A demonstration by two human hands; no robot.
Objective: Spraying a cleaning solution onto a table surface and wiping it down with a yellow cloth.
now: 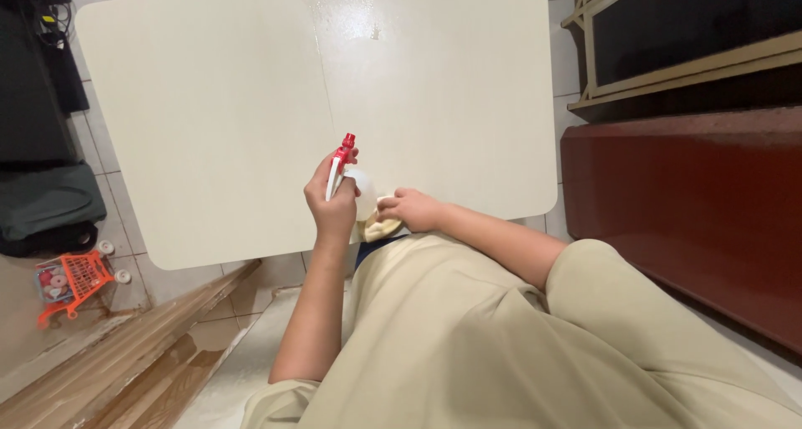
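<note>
With the left hand clamped on the spray bottle and the right hand closed on a cloth, mist could drift past the table edge.

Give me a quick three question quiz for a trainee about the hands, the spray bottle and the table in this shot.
1. True or false: the left hand grips the spray bottle with the red nozzle.
2. What does the right hand hold? A) a sponge brush B) a pale cloth C) nothing
3. Fill in: a wet patch shines near the ____ edge of the white table.

Key: 1 true; 2 B; 3 far
</note>
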